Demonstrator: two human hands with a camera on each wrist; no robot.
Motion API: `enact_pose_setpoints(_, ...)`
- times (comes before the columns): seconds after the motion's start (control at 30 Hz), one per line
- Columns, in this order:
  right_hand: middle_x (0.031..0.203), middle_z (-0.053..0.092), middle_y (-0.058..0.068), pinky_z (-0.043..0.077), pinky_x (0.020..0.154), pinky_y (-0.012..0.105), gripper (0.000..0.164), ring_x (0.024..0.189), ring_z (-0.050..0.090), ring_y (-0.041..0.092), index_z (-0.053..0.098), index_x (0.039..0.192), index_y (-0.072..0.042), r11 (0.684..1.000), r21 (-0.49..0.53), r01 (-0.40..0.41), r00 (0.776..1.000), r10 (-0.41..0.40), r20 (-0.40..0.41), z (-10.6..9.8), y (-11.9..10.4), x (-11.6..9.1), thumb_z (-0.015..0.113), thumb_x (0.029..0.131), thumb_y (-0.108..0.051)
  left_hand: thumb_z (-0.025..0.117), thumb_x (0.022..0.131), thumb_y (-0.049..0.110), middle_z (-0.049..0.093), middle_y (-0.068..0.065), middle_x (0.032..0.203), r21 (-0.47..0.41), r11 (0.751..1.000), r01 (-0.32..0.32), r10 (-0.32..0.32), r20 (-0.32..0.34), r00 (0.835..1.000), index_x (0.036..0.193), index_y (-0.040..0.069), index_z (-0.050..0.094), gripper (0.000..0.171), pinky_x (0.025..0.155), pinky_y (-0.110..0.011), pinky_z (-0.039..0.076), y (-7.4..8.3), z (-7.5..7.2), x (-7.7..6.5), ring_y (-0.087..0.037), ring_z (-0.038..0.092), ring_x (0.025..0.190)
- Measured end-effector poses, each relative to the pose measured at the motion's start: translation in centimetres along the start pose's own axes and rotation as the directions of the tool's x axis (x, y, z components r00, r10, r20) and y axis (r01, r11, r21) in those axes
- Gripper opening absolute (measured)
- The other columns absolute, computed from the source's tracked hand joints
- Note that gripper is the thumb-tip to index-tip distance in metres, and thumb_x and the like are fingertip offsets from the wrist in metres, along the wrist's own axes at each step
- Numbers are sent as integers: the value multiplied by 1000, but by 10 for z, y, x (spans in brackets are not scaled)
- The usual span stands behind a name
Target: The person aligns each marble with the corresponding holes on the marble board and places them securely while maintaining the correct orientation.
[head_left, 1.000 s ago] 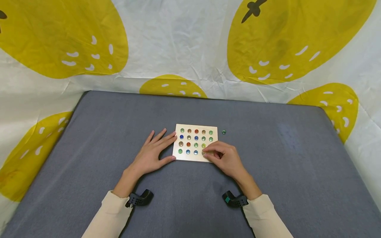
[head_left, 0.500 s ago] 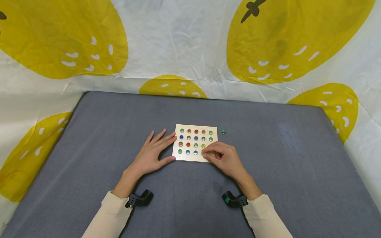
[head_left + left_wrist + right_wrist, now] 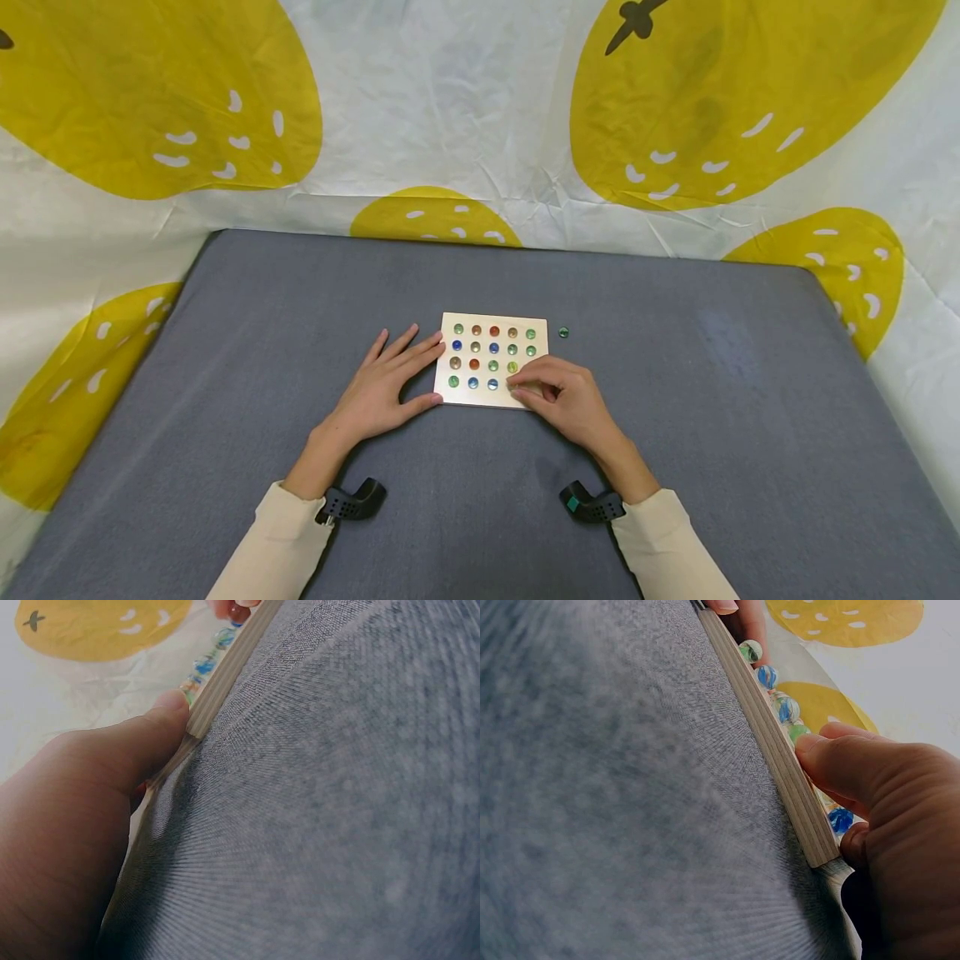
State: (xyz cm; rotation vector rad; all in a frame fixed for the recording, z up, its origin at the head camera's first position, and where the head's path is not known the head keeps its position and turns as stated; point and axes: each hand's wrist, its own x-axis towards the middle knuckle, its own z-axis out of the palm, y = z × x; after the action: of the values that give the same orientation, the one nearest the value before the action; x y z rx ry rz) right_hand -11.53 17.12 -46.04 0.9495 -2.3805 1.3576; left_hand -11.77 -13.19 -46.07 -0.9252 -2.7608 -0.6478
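Note:
A pale wooden board lies flat on the table, with rows of coloured glass marbles seated in it. My left hand rests with spread fingers at the board's left edge; its thumb is against the near corner. My right hand is over the board's near right part, thumb and index finger pinching a green marble at the front row. The hand covers the board's near right corner in the head view. A blue marble shows below the fingers in the right wrist view.
One loose green marble lies on the grey cloth table, just past the board's far right corner. A white curtain with yellow fruit shapes hangs behind the table and at its sides.

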Motion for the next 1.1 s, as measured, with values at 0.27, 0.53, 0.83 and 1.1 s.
enact_pose_setpoints(0.27, 95, 69, -3, 32, 46, 15, 17, 53, 41, 3, 77, 95, -15, 1000, -4, 2, 1000, -2, 9, -1, -1, 0, 78, 81, -6, 60, 90, 52, 34, 3, 153, -6, 1000, -1, 1, 1, 1000, 149, 18, 39, 71, 115, -52, 4, 0, 0, 0, -26, 20, 143)
enact_pose_setpoints(0.53, 95, 69, -3, 32, 46, 15, 16, 53, 41, 2, 77, 95, -15, 1000, -11, 6, 1000, -6, 14, -1, -2, 1, 77, 81, -6, 62, 89, 50, 35, 2, 152, -15, 1000, -1, 1, -7, 1000, 148, 18, 40, 71, 115, -53, 5, 0, 0, 0, -27, 21, 143)
enact_pose_setpoints(0.83, 93, 69, -3, 32, 45, 15, 17, 52, 41, 2, 77, 93, -14, 1000, -1, 26, 1000, -26, 4, 0, 1, 0, 77, 80, -4, 60, 90, 51, 34, 3, 152, -15, 1000, 1, -1, -2, 1000, 148, 18, 39, 71, 115, -52, 4, -1, 1, -1, -26, 20, 143)
enact_pose_setpoints(1.1, 94, 68, -4, 33, 46, 15, 15, 53, 42, 2, 77, 93, -17, 1000, 1, 6, 1000, -6, 6, 0, 0, 0, 78, 81, -7, 59, 90, 53, 34, 3, 152, -12, 1000, 0, 0, -4, 1000, 149, 18, 39, 71, 115, -52, 5, -1, 1, -1, -26, 20, 143)
